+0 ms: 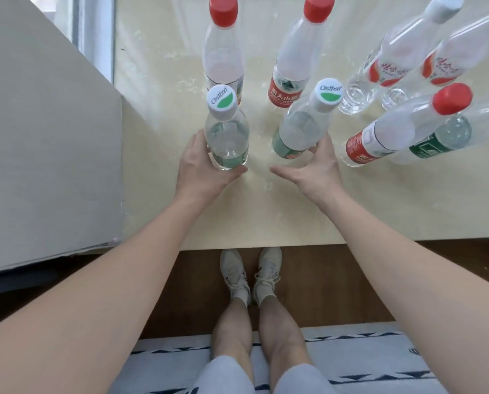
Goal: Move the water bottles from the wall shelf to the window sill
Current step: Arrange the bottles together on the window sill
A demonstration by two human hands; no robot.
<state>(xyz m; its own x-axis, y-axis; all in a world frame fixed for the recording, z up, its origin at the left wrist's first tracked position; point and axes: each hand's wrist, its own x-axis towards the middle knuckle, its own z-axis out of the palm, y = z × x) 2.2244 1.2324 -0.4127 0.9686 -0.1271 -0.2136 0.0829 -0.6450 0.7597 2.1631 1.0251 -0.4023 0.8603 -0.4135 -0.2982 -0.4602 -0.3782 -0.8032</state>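
Note:
Several water bottles stand on the cream window sill (266, 211). My left hand (200, 163) wraps the base of the left white-capped Cestbon bottle (227, 137), thumb in front and fingers behind it. The bottle stands upright on the sill. My right hand (314, 169) is spread beside the right Cestbon bottle (300, 129); its fingertips touch the base and the thumb points away from it. Behind these stand two red-capped bottles (223, 52) (294, 61).
More bottles crowd the right: two with red labels (391, 58) (448, 61), a red-capped one (394, 132) and a green-labelled one (448, 137). A large grey box (47, 137) borders the sill's left side. Below lie the wooden floor and a patterned rug (365, 362).

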